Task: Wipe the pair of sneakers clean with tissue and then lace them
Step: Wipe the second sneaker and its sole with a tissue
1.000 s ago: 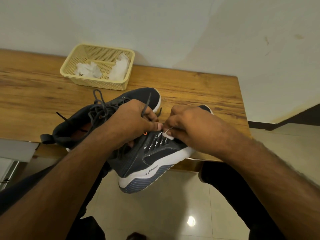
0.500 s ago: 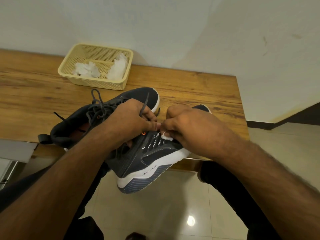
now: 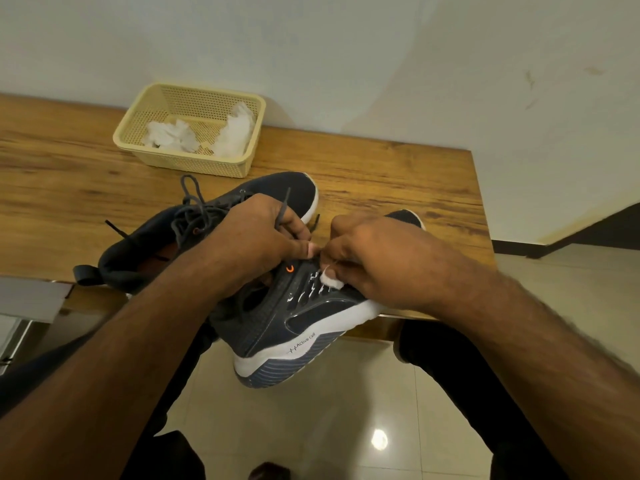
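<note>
A dark sneaker with a white sole point(image 3: 277, 327) is tilted on its side at the table's front edge, sole towards me. My left hand point(image 3: 256, 237) grips its upper and holds a dark shoelace end point(image 3: 283, 209) that sticks up out of the fist. My right hand point(image 3: 374, 261) is curled over the eyelet row. It pinches a small white tissue scrap point(image 3: 330, 279) against the upper, its fingertips touching my left thumb. The second dark sneaker point(image 3: 166, 244) lies on the table behind my left hand, with laces in its eyelets.
A cream plastic basket point(image 3: 145, 155) holding crumpled white tissues point(image 3: 169, 135) stands at the back of the wooden table point(image 3: 381, 174), against the wall. The table's right end is near my right wrist. Tiled floor and my dark-trousered legs lie below.
Both hands and the held sneaker stay in nearly the same place. My right hand's fingers have shifted slightly at the eyelets.
</note>
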